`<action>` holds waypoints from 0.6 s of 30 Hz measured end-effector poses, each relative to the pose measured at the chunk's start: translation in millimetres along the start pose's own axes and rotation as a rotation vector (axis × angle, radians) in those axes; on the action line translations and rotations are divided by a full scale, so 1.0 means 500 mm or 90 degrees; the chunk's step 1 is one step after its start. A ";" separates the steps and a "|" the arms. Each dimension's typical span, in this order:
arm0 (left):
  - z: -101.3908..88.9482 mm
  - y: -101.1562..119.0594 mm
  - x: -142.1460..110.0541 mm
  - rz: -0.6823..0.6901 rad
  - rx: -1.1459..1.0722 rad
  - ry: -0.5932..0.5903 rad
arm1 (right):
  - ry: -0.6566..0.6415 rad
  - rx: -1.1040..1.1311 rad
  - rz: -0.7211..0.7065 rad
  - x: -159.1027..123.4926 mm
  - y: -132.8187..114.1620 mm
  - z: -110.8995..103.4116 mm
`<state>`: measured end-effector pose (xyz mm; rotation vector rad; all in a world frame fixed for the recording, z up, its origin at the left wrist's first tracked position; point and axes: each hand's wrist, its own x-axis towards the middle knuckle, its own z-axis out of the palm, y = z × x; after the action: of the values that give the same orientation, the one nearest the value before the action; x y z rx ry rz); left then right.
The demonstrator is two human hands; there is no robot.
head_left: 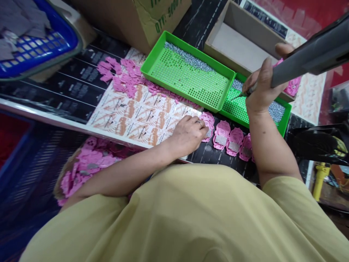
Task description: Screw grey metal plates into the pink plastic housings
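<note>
My left hand [189, 135], with a ring on one finger, is closed with its fingertips on the left edge of a pink plastic casing [208, 123]. This casing is first in a row; several like it, such as a pink casing with a grey plate [221, 135], lie to its right. My right hand [260, 87] grips a grey electric screwdriver [305, 65], held tilted. Its thin bit points down and left over the smaller green tray [240, 109], which holds small silver screws [276, 111]. More screws lie in the larger green tray [188, 82].
Loose pink parts [122, 74] are heaped left of the trays. A cardboard box [131, 22] and an open shallow box [245, 40] stand behind. A blue basket [62, 40] of grey pieces sits at left, and more pink parts [89, 160] fill a container below the table edge.
</note>
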<state>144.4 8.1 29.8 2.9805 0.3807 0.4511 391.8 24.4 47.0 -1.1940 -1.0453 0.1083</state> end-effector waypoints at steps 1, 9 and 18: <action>0.000 0.000 0.000 -0.001 -0.003 0.000 | 0.049 -0.003 -0.045 -0.002 -0.006 0.008; 0.001 0.001 -0.001 -0.003 0.008 -0.013 | 0.060 -0.083 -0.044 -0.006 0.003 0.016; 0.004 0.004 0.000 -0.015 0.006 -0.005 | 0.114 -0.100 -0.076 -0.004 -0.014 0.024</action>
<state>145.5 6.0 28.1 2.9834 0.4170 0.4366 379.2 28.8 51.2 -1.2548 -0.9768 -0.1739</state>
